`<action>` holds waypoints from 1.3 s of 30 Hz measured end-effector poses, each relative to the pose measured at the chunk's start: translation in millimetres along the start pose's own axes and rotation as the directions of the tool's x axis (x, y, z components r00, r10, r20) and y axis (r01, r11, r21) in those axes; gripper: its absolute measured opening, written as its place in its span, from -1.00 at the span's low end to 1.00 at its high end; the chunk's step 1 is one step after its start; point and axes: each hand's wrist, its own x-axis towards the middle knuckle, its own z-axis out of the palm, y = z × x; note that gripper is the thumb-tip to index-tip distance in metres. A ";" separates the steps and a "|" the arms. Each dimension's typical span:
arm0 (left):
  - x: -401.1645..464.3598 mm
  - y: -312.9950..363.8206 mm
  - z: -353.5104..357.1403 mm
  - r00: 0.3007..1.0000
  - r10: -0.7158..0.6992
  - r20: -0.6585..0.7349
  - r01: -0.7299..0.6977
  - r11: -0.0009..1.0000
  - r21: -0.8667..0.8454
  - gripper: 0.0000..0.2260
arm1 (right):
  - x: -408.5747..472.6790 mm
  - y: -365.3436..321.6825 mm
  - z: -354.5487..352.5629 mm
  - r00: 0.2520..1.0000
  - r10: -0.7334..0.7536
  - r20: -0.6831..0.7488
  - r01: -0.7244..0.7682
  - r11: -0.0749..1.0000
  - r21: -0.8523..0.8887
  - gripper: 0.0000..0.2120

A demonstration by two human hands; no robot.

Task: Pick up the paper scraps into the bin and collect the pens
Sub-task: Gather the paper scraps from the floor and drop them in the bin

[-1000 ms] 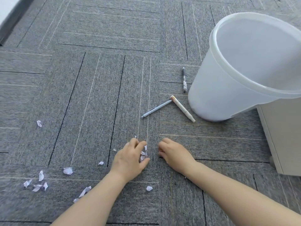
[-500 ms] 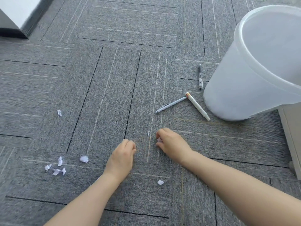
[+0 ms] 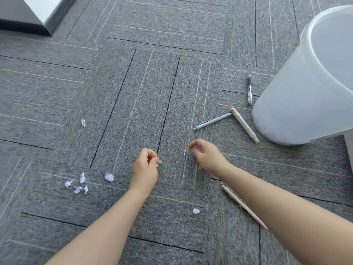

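White paper scraps lie on the grey carpet: a cluster (image 3: 76, 185) at the left, single ones (image 3: 109, 177), (image 3: 83, 122), (image 3: 196, 211), and a tiny scrap (image 3: 184, 152) between my hands. My left hand (image 3: 146, 167) is curled shut with a bit of white paper showing at its fingertips. My right hand (image 3: 206, 157) has its fingers pinched together just right of the tiny scrap; I see nothing in it. A grey pen (image 3: 212, 121), a white marker (image 3: 245, 125) and a black pen (image 3: 249, 90) lie beside the translucent white bin (image 3: 305, 92). A pink pen (image 3: 242, 205) lies partly under my right forearm.
The edge of a white cabinet (image 3: 350, 148) stands behind the bin at the far right. A wall corner with a dark baseboard (image 3: 28, 25) is at the top left.
Both hands have lifted slightly off the carpet and drawn apart, with the left hand curled tighter. The view has shifted, and the pink pen now shows under my right forearm.
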 end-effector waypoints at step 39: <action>-13.6 -40.3 -32.7 0.988 0.063 0.139 -0.109 0.930 0.350 -0.84 | 8.1 -36.8 48.8 0.979 -0.027 0.200 -0.040 0.945 0.326 -0.90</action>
